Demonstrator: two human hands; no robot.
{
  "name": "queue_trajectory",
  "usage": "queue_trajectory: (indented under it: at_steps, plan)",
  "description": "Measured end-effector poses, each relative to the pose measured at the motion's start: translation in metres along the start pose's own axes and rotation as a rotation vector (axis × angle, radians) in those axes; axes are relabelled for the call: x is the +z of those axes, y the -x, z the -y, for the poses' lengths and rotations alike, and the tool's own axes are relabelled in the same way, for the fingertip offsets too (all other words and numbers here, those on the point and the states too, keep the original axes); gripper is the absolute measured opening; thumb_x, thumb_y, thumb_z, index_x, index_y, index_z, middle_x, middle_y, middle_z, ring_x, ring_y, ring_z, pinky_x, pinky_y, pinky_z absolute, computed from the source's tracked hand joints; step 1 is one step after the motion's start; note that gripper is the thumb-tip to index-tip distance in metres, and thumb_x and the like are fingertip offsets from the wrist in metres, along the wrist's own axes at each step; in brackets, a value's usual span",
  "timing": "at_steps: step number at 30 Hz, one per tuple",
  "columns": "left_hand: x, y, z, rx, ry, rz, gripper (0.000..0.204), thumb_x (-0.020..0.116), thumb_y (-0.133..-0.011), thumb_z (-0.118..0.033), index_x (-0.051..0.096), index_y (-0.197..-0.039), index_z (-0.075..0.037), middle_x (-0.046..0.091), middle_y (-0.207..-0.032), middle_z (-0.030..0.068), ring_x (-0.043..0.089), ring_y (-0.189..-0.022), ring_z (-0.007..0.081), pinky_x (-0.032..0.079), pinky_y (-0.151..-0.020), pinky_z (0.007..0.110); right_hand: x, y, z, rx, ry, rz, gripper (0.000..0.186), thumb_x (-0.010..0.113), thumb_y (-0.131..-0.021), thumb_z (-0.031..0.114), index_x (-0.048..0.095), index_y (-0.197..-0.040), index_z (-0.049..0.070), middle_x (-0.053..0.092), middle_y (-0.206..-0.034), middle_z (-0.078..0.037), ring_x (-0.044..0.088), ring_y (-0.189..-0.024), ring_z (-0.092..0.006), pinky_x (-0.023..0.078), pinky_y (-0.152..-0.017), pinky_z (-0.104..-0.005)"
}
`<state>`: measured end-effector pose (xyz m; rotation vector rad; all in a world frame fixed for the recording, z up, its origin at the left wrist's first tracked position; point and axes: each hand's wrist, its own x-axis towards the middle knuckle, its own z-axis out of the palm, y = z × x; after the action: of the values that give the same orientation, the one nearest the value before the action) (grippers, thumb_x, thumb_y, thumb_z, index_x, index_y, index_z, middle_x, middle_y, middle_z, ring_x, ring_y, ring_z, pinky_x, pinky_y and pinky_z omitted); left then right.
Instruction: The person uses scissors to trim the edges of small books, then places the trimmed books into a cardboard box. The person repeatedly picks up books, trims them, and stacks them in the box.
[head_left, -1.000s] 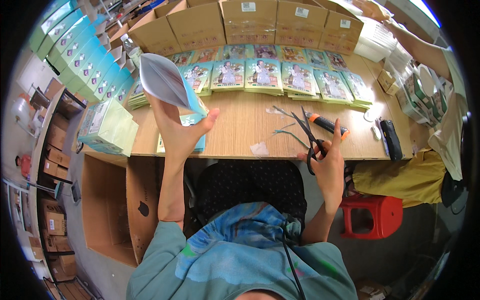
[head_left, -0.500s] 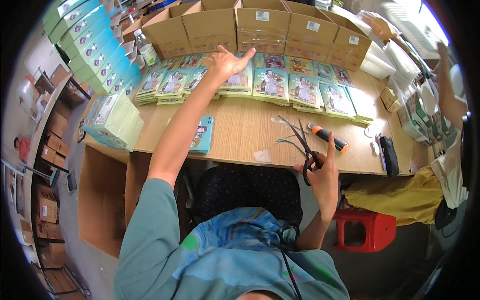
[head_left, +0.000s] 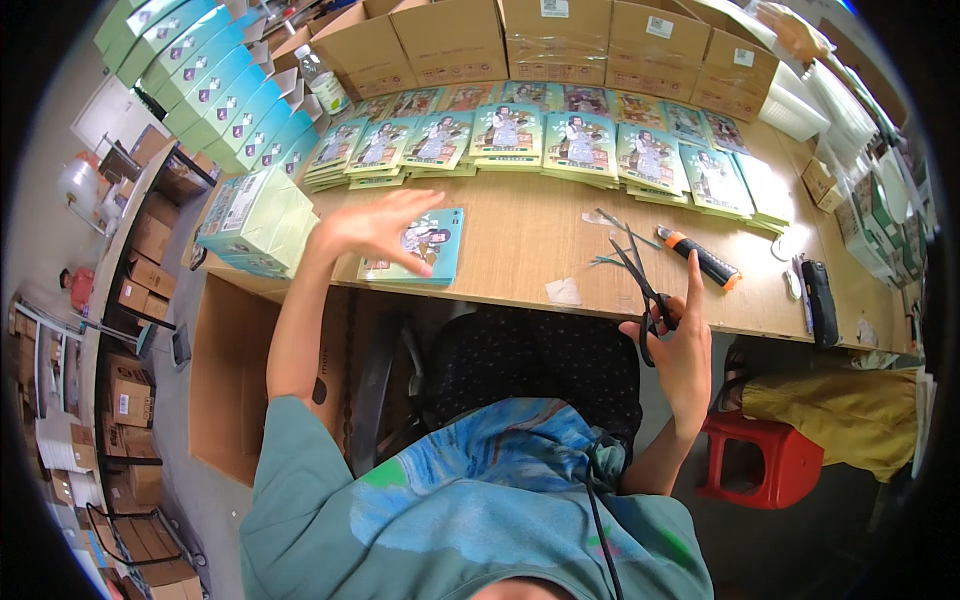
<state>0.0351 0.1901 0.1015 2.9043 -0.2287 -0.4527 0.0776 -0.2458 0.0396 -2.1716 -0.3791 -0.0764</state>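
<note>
My left hand, fingers apart and holding nothing, hovers over a small stack of teal booklets near the table's front edge, covering part of it. In my right hand is a pair of black scissors, its handles around my fingers and its blades partly apart, pointing away from me. My right index finger stretches forward. Next to the blades are an orange-and-black cutter and thin green strips. Farther back runs a row of stacked picture-covered booklets.
Open cardboard boxes line the table's back edge, beside a plastic bottle. A wrapped green bundle stands at the left corner. Below it is an open carton. A black case lies right; a red stool stands beneath.
My left hand has come back from the far booklet row to the small near stack. The right hand still holds the scissors. My view has shifted, and another person's arm at the right has gone from sight.
</note>
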Motion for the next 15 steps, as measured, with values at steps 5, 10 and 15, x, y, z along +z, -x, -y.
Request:
queue_trajectory:
  at_steps: [5, 10, 15]
  plan:
    - [0.044, 0.01, 0.023, 0.038, 0.019, -0.081, 0.139, 0.097, -0.06, -0.043, 0.019, -0.167, -0.002, 0.028, -0.168, 0.0236, 0.027, -0.156, 0.0389, 0.026, -0.128, 0.047, -0.002, -0.001, 0.006, -0.02, 0.013, 0.01, 0.123, 0.096, -0.073, 0.011, 0.019, -0.169, 0.017, 0.062, -0.077, -0.007, 0.059, -0.068, -0.019, 0.054, -0.068, -0.0358]
    - [0.023, 0.015, 0.022, 0.032, 0.206, -0.124, 0.135, 0.097, -0.06, -0.032, 0.019, -0.166, -0.001, 0.031, -0.167, 0.0224, 0.033, -0.153, 0.0357, 0.028, -0.128, 0.042, -0.002, -0.001, 0.004, -0.03, 0.037, -0.003, 0.121, 0.095, -0.074, 0.014, 0.019, -0.169, 0.017, 0.063, -0.076, -0.007, 0.059, -0.068, -0.0197, 0.052, -0.066, -0.0364]
    - [-0.008, 0.02, -0.015, 0.173, 0.725, -0.572, 0.138, 0.101, -0.06, -0.023, 0.017, -0.168, -0.009, 0.034, -0.168, 0.0136, 0.036, -0.153, 0.029, 0.03, -0.127, 0.043, -0.002, -0.003, 0.003, -0.039, 0.001, -0.012, 0.12, 0.096, -0.074, 0.017, 0.022, -0.168, 0.017, 0.062, -0.077, -0.007, 0.06, -0.07, -0.0194, 0.052, -0.068, -0.036]
